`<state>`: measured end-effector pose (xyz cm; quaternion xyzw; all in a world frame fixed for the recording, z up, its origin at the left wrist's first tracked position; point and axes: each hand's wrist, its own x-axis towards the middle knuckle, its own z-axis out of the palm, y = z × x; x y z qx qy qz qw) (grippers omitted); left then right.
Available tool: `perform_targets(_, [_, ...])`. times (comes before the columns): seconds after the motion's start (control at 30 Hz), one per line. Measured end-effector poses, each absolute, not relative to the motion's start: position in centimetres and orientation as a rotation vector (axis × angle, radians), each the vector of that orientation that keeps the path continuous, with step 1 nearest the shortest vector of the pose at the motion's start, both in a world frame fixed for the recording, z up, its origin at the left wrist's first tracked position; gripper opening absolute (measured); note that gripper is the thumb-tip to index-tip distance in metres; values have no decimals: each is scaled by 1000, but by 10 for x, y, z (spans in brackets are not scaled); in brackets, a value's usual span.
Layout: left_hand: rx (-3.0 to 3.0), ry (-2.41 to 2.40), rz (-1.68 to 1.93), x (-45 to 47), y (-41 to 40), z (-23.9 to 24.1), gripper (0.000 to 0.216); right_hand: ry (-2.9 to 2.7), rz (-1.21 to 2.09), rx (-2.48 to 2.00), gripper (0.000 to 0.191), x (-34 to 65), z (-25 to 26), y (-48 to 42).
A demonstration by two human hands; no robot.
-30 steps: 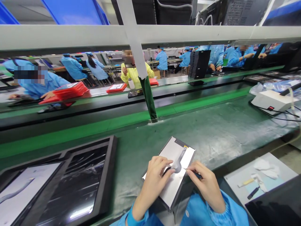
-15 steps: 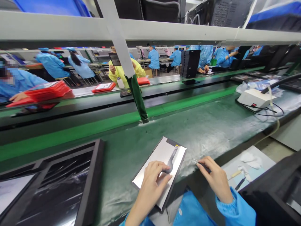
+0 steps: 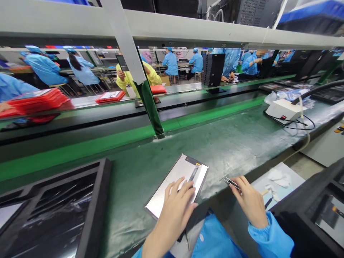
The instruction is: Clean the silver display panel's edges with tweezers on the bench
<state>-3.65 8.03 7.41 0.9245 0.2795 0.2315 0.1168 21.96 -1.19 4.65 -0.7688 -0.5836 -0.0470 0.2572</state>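
A flat display panel [image 3: 168, 181] with a silvery white back lies at a slant on the green bench mat. My left hand [image 3: 176, 204] rests over its lower part, fingers apart and pressing on the surface. A grey flex strip [image 3: 194, 172] with a yellow edge runs from the panel's top right towards my fingers, which cover its lower end. To the right of the panel, my right hand [image 3: 248, 199] is closed around metal tweezers [image 3: 231, 182]. Their tips point left, apart from the panel and just above the bench.
A black foam tray [image 3: 100, 200] with shiny plastic-covered contents fills the left. A white device [image 3: 285, 110] with cables stands at the right. A green post [image 3: 152, 109] rises behind the panel. Another black tray [image 3: 303, 211] is at lower right. Co-workers sit beyond the conveyor line.
My left fingers have gone from pinching the flex strip to spreading flat over the panel. My right hand keeps the tweezers, now more opened at the tips. The view has shifted slightly.
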Motion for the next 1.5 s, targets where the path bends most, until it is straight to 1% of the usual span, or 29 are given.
perform_targets(0.1, [2834, 684, 547, -3, 77, 76, 42, -1568, -110, -2081, 33, 218, 44, -13])
perform_targets(0.2, [2924, 597, 538, 27, 77, 71, 51, -1565, -94, -2073, 34, 217, 41, -14])
perform_targets(0.27, [2966, 570, 548, 38, 78, 67, 50, -1547, -103, -2070, 37, 219, 39, -15])
perform_targets(0.4, [3035, 522, 560, 41, 80, 62, 38, -1397, -165, -2097, 44, 233, 41, -23])
perform_targets(0.53, [2923, 497, 630, 41, 85, 65, 34, -1175, -148, -2114, 47, 240, 47, -33])
perform_targets(0.63, [2805, 542, 671, 40, 95, 68, 30, -1101, 3, -2020, 45, 229, 47, -37])
perform_targets(0.83, [2707, 805, 694, 19, 111, 81, 23, -1019, 390, -1752, 31, 187, 31, -43])
perform_targets(0.93, [2678, 878, 689, 0, 111, 92, 22, -988, 570, -1698, 30, 168, 23, -46])
perform_targets(1.0, [2660, 892, 684, -17, 107, 98, 21, -932, 672, -1675, 34, 157, 19, -46])
perform_targets(1.1, [2637, 837, 687, -47, 95, 98, 20, -784, 830, -1626, 44, 137, 17, -43])
perform_targets(1.17, [2593, 775, 772, -68, 83, 92, 19, -680, 973, -1576, 52, 122, 18, -40])
perform_targets(1.27, [2622, 734, 754, -94, 61, 77, 15, -576, 1265, -1490, 58, 101, 21, -35])
perform_targets(1.33, [2706, 660, 741, -104, 49, 67, 22, -499, 1405, -1432, 63, 89, 23, -31])
perform_targets(1.4, [2792, 610, 724, -108, 39, 59, 26, -422, 1454, -1382, 66, 81, 26, -27])
perform_targets(1.5, [2854, 607, 786, -106, 32, 52, 18, -366, 1439, -1332, 61, 74, 28, -23])
